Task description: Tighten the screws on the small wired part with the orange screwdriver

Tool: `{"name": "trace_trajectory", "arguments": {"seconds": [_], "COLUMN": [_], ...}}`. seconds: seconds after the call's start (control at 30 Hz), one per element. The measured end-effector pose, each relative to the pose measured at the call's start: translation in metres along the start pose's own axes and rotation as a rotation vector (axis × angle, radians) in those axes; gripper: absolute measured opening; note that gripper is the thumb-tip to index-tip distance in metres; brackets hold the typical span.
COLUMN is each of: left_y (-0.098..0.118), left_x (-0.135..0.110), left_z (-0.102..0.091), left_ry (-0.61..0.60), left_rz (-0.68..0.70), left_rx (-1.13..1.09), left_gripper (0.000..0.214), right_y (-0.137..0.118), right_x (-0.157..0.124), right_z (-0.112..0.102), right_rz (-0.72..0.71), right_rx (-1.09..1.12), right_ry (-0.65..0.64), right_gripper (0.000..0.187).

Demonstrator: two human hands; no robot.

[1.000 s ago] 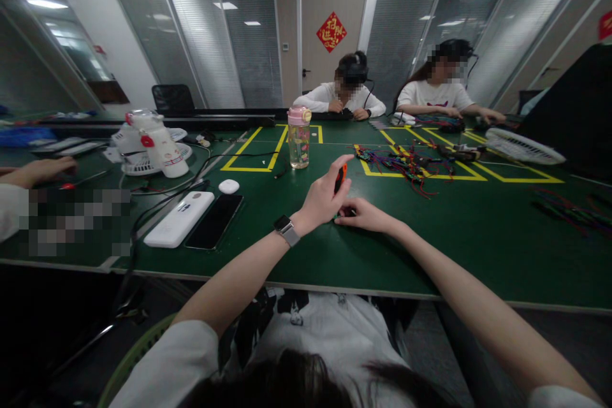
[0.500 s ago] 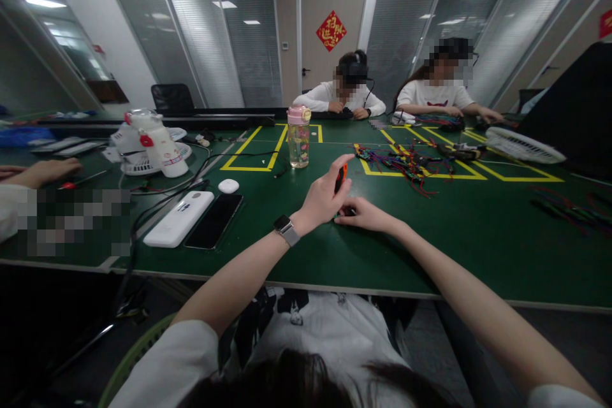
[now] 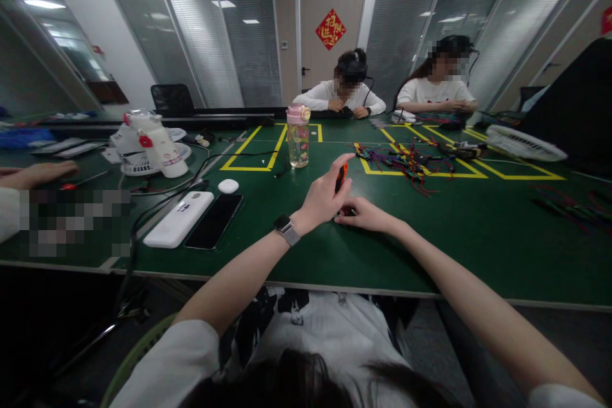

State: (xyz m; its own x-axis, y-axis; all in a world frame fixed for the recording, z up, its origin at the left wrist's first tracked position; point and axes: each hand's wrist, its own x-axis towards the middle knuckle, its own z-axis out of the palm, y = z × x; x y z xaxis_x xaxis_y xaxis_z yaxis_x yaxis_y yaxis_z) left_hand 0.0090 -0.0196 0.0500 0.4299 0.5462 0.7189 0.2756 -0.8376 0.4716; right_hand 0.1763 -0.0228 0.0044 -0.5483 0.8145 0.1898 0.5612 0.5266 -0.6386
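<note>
My left hand (image 3: pixel 325 192), with a watch at its wrist, is wrapped round an upright screwdriver (image 3: pixel 343 173) with an orange and black handle. The index finger reaches over the top of that handle, and the tool's lower end is hidden. Just below and to the right, my right hand (image 3: pixel 364 213) rests low over the green table (image 3: pixel 382 261). Its fingers are pinched on a small dark piece (image 3: pixel 348 210), mostly covered, whose kind I cannot make out. The two hands meet close together at the lower end of the tool.
A pink-lidded bottle (image 3: pixel 298 140) stands ahead. Bundles of coloured wires (image 3: pixel 406 162) lie to the right. On the left are a black phone (image 3: pixel 214 222), a white power bank (image 3: pixel 179 220), a white case (image 3: pixel 228 186) and a co-worker's hand (image 3: pixel 52 172). Two people sit opposite.
My hands keep almost the same pose. Across the table, the person on the right has drawn an outstretched hand inward, so both hands are together.
</note>
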Motion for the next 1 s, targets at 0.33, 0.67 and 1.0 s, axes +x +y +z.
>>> {"name": "trace_trajectory", "arguments": {"seconds": [0.33,0.67,1.0], "left_y": [-0.002,-0.001,-0.005], "left_x": [0.001,0.004,0.003], "left_z": [-0.001,-0.002,-0.004], "left_ry": [0.149,0.263,0.247], "left_rz": [0.08,0.085,0.077], "left_rx": [-0.026,0.045,-0.053], "left_gripper": [0.039,0.026,0.035], "right_y": [-0.005,-0.003,-0.001], "right_x": [0.0,0.0,0.001], "right_z": [-0.002,0.001,0.011], "right_rz": [0.013,0.01,-0.034], "right_rx": [0.003,-0.006,-0.096], "right_ry": [-0.009,0.024,0.115], "right_gripper": [0.021,0.019,0.019]}}
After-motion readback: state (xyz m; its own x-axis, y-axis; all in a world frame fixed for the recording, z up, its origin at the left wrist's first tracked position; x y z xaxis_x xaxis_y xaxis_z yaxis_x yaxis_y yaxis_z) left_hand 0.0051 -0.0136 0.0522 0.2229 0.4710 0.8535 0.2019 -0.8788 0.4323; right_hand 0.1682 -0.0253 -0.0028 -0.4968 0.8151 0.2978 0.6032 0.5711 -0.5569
